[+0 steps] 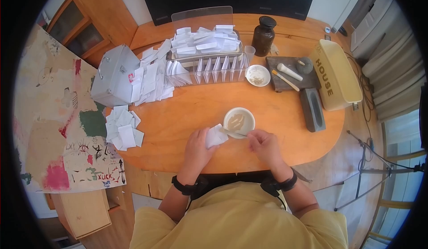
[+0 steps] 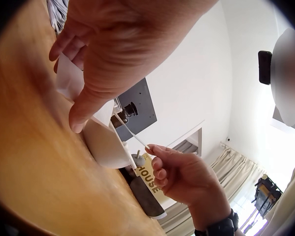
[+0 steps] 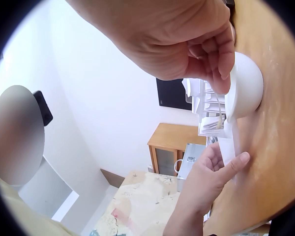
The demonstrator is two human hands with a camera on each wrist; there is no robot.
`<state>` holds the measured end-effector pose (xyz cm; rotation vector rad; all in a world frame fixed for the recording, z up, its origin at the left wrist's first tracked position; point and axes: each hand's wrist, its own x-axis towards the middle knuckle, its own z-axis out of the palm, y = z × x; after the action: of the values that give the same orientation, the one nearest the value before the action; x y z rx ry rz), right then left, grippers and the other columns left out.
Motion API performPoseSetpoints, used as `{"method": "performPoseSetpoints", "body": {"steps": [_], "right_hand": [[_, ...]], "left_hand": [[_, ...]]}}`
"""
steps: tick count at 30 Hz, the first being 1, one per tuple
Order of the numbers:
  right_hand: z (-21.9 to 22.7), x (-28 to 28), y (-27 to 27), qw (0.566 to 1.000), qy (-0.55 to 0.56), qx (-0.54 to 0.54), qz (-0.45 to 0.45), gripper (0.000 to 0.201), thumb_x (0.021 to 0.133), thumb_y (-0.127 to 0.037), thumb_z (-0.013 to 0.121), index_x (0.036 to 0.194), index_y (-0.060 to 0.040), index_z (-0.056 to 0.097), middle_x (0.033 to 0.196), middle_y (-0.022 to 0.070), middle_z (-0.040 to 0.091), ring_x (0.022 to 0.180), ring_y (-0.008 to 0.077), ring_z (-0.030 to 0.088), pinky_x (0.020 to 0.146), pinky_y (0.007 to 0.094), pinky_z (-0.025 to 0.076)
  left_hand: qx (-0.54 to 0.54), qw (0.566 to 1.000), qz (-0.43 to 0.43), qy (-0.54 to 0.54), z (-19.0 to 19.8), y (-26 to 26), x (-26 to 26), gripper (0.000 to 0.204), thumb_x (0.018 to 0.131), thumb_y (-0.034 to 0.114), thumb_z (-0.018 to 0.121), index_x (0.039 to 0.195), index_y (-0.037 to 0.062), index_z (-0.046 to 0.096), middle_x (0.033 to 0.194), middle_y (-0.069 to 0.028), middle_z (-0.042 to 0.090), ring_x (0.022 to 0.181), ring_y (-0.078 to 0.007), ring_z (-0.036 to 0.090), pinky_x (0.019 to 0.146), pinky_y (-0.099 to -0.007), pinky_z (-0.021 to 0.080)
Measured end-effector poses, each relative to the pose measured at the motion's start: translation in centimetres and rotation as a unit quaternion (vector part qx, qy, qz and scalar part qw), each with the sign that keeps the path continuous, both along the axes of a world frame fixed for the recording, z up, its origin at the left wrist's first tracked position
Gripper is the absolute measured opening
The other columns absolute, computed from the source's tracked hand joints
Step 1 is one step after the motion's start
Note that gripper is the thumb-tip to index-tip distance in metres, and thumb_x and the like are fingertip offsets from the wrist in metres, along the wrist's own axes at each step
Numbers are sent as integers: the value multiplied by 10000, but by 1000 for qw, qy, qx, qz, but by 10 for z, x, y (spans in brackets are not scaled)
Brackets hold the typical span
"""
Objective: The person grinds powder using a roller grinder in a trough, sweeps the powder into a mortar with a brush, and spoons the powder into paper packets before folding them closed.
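Observation:
A white bowl (image 1: 251,117) with light brown powder (image 1: 239,122) inside stands near the table's front edge. Just left of it, my left hand (image 1: 197,148) holds a small white paper packet (image 1: 216,137) between thumb and fingers, its upper corner at the bowl's rim. From the other side, my right hand (image 1: 266,146) pinches the end of a slim, pale spoon-like stick (image 2: 130,130). The stick reaches across the bowl's near rim to the packet's mouth. In the right wrist view its far end looks brownish, close over the packet (image 3: 227,150).
Loose white packets (image 1: 122,128) lie at left by a metal case (image 1: 115,77). Behind stand clear organizers (image 1: 207,77) of packets and a dark jar (image 1: 264,37). At right are a small powder dish (image 1: 258,75), a brush (image 1: 285,80), a pestle (image 1: 290,72), a stone trough (image 1: 313,109) and a yellow bin (image 1: 339,75).

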<state>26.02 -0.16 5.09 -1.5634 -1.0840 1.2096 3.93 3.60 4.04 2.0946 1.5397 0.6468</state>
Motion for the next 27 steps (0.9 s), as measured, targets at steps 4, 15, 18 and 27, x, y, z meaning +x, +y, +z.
{"method": "performPoseSetpoints", "body": {"steps": [4, 15, 18, 27], "right_hand": [[0, -14, -7, 937, -276, 199, 80, 130, 856, -56, 601, 970, -21, 652, 674, 121, 641, 541, 241, 610, 504, 314, 486], [16, 5, -1, 888, -329, 321, -25, 139, 810, 11, 630, 942, -29, 646, 723, 159, 654, 603, 316, 636, 528, 371, 508], [13, 16, -2, 904, -323, 276, -40, 101, 829, -6, 634, 925, -29, 655, 739, 173, 656, 623, 322, 645, 545, 369, 515], [9, 18, -1, 913, -330, 238, -32, 70, 849, -66, 637, 909, -42, 663, 721, 168, 646, 604, 319, 637, 526, 369, 502]], "left_hand": [[1, 1000, 0, 0, 0, 0, -1, 587, 648, 161, 821, 1146, 16, 546, 1080, -168, 595, 1025, -353, 562, 881, -413, 464], [-23, 998, 47, -22, -11, 2, -10, 623, 663, 176, 823, 1187, 18, 527, 1119, -167, 597, 1053, -332, 570, 900, -394, 468], [-16, 993, 74, -85, -6, 6, -16, 642, 668, 181, 833, 1201, 22, 513, 1140, -150, 594, 1048, -303, 579, 905, -380, 467], [-62, 944, 84, -314, -15, 21, -20, 632, 723, 174, 818, 1220, 5, 467, 1183, -124, 563, 1079, -199, 557, 942, -350, 450]]}}
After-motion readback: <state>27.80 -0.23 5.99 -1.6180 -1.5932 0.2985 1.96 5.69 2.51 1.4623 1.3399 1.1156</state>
